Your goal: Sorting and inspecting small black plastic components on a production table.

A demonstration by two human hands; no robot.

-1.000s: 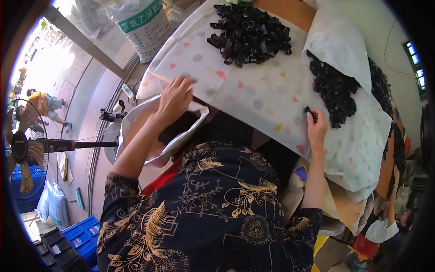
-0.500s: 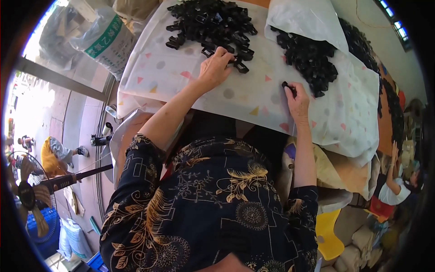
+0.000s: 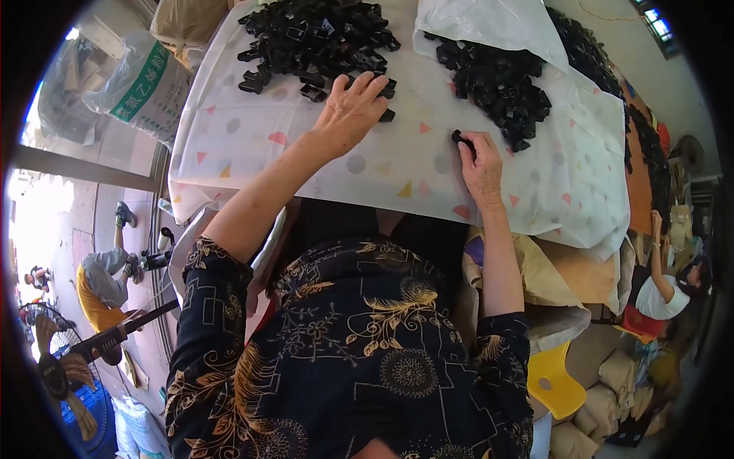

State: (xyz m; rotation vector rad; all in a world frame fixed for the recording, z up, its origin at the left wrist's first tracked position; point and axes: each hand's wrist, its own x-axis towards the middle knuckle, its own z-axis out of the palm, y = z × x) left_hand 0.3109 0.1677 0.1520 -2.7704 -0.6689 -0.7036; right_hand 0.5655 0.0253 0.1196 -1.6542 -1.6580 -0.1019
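On the white-covered bench (image 3: 390, 172), your head view shows your left hand (image 3: 348, 115), fingers bent, at the near edge of the left black pile (image 3: 313, 38); whether it grips anything cannot be told. Your right hand (image 3: 482, 164) pinches a small black piece (image 3: 457, 137), left of the right black pile's (image 3: 497, 80) near end.

Counter (image 3: 229, 145), draped in a pale sheet (image 3: 397, 164) printed with grey dots and pink and yellow triangles; near edge covered. Lying on the sheet: one loose heap of small black pieces (image 3: 313, 38), far side, left, ragged at its near margin; one second heap of black pieces (image 3: 501, 88), right, apart from the first; one white sack (image 3: 489, 27), far side, mouth over the second heap.
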